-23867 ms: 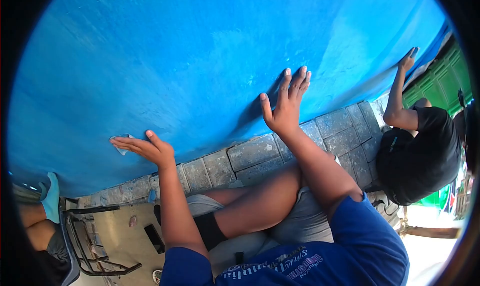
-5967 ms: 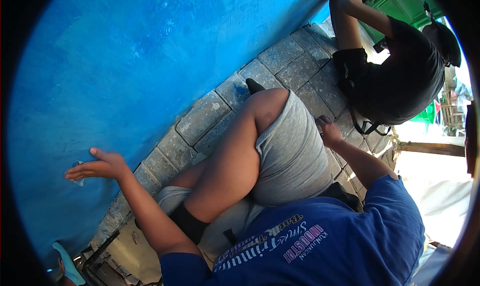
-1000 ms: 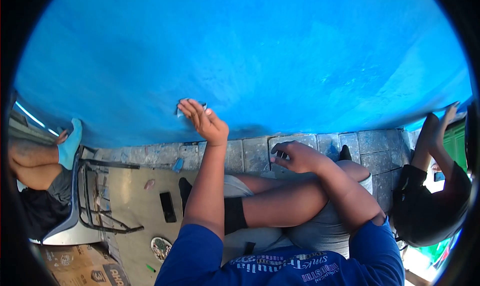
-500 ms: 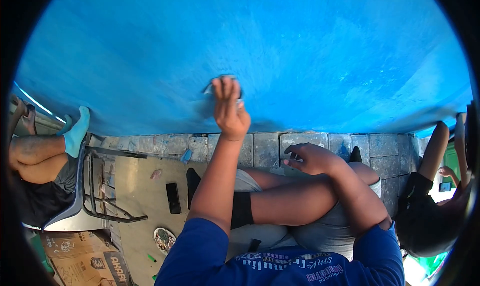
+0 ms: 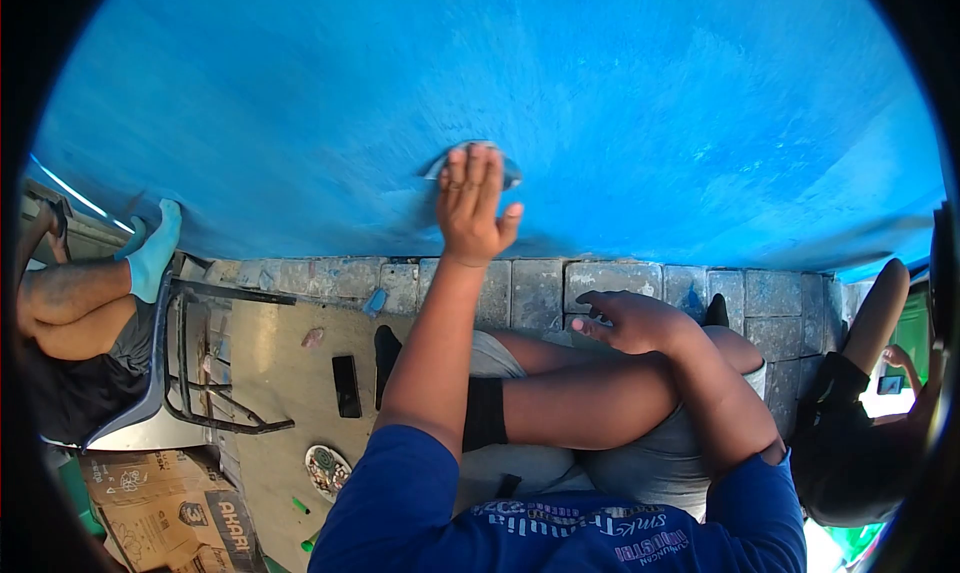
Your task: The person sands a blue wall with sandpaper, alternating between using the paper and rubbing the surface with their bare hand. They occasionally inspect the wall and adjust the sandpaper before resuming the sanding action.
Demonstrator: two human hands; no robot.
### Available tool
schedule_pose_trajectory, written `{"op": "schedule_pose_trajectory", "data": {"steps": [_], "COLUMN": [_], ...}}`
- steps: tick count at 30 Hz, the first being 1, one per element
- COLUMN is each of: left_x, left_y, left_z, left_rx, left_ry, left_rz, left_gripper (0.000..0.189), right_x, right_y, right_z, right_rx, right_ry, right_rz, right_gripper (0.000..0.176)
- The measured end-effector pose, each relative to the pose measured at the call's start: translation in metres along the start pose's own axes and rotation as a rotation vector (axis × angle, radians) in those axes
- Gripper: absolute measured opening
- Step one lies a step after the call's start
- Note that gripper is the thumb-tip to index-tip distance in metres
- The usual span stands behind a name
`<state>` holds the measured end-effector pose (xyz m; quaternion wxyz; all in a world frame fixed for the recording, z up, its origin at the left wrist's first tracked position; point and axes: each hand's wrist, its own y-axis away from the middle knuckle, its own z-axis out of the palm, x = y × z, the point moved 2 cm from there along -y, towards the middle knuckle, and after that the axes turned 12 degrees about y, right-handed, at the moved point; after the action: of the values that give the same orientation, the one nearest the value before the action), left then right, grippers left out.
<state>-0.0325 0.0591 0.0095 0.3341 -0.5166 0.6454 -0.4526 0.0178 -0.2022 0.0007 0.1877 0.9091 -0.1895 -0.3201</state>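
Rightward along the wall since a second ago: your left hand (image 5: pixel 470 208) and the grey sheet (image 5: pixel 511 173). Nearer, your right hand (image 5: pixel 640 323) hangs by your bent leg (image 5: pixel 590 413), fingers loosely curled, thumb apart. Beyond, your left fingers lie extended, side by side, over the sheet against the blue wall (image 5: pixel 620 83).

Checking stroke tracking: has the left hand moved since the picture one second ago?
Yes: rightward in the image, across the blue wall; the left hand is now farther right of the black smartphone.
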Motion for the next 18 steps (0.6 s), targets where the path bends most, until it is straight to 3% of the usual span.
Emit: {"op": "schedule_pose_trajectory", "data": {"steps": [3, 5, 6, 8, 12, 14, 18], "left_x": [-0.027, -0.046, -0.042, -0.033, 0.005, 0.019, -0.033], "left_y": [-0.012, -0.015, -0.016, -0.013, -0.016, -0.024, -0.032], "left_z": [-0.025, -0.045, -0.045, -0.044, -0.011, -0.005, -0.026], "left_rx": [0.1, 0.254, 0.249, 0.309, 0.223, 0.134, 0.167], "left_ry": [-0.13, -0.147, -0.143, -0.072, -0.056, -0.064, -0.149], "left_rz": [-0.028, -0.205, -0.203, -0.456, -0.307, -0.296, -0.255], "left_gripper": [0.068, 0.073, 0.073, 0.077, 0.075, 0.084, 0.085], "right_x": [0.0, 0.001, 0.001, -0.002, -0.011, -0.015, -0.001], "right_y": [0.003, 0.003, 0.003, 0.003, 0.004, 0.004, 0.0], "right_z": [0.0, 0.001, 0.001, 0.0, -0.006, -0.008, 0.006], "right_rx": [0.0, -0.005, -0.004, -0.028, -0.007, -0.086, -0.048], "right_ry": [0.004, 0.004, -0.002, 0.034, 0.05, 0.039, 0.011], "right_rz": [-0.004, 0.003, 0.004, 0.011, -0.022, 0.003, 0.061], "right_gripper": [0.072, 0.071, 0.071, 0.07, 0.07, 0.071, 0.071]}}
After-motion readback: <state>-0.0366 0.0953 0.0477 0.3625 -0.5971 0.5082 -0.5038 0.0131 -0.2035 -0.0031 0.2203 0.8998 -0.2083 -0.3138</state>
